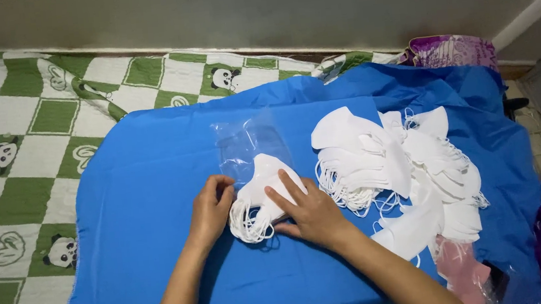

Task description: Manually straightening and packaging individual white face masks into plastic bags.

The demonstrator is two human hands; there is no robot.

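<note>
Masks (263,196), white, stacked, loops dangling, lie beside the big mask pile (405,172); my left grip (210,211) pinches their edge, right grip (309,211) presses flat, spread.

both bare arms come up from the bottom middle of the frame. the left hand (211,208) sits near the middle, its fingers bent and tips pinched. the right hand (309,211) lies flat just beside it, fingers pointing up-left.

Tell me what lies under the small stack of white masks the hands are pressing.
The small stack of white masks rests on the blue cloth, its far end overlapping a clear plastic bag. Anything directly beneath is hidden by the masks, left hand and right hand.
</note>
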